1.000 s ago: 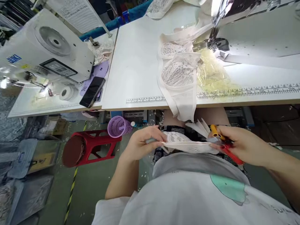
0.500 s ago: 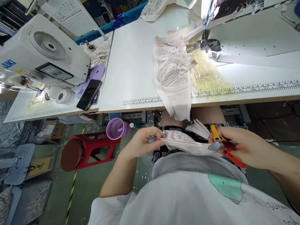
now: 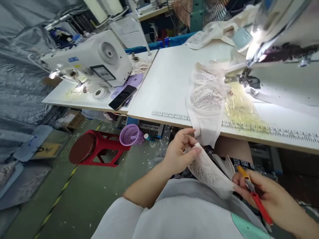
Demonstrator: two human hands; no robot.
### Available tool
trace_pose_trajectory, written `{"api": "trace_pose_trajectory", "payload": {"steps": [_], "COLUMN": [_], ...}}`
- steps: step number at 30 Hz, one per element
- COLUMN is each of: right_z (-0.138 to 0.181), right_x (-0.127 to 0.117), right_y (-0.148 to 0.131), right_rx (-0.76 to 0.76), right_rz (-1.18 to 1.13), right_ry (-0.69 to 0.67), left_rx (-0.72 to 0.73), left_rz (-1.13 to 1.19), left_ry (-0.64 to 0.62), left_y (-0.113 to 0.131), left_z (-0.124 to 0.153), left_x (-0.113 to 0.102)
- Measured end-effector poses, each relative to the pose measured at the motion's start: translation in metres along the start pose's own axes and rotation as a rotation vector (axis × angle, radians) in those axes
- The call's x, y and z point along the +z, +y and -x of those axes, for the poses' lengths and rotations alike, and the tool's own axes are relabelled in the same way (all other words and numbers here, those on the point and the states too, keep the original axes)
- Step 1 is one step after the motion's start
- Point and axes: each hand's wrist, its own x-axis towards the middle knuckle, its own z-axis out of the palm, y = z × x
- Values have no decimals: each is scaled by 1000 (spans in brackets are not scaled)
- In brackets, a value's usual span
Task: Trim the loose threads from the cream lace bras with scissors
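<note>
A white lace bra piece (image 3: pixel 211 172) is stretched over my lap, below the table edge. My left hand (image 3: pixel 179 152) pinches its upper left end between thumb and fingers. At the lower right end, my right hand (image 3: pixel 267 194) grips the lace. That same hand also carries small thread snips (image 3: pixel 250 186) with a yellow and a red handle, held against the palm. Another lace bra part (image 3: pixel 205 103) lies on the sewing table and hangs over its front edge, just beyond my left hand. It runs up to the presser foot (image 3: pixel 246 79) of the sewing machine.
A second sewing machine (image 3: pixel 87 59) stands at the left, with a black phone (image 3: pixel 122 97) and a thread spool (image 3: pixel 99 93) near it. Below are a red stool (image 3: pixel 104 149) and a purple basket (image 3: pixel 131 135). A printed ruler (image 3: pixel 274 130) runs along the table (image 3: pixel 164 86).
My view has tilted up and swung left. The lace piece has turned from roughly level to slanting, its left end raised towards the table edge. Both hands keep hold; the snips have swung more upright.
</note>
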Motion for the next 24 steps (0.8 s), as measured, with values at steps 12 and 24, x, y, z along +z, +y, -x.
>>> {"api": "trace_pose_trajectory", "payload": {"steps": [12, 24], "right_z": [1, -14], "right_x": [-30, -42], "right_y": [-14, -61], "right_rx": [-46, -181], "right_rz": [-197, -118], "right_ry": [109, 108], "left_rx": [307, 235], "left_rz": [-321, -369], "left_ry": [-320, -446], "left_y": [8, 10], "left_z": [-8, -19], "left_x": [51, 75]}}
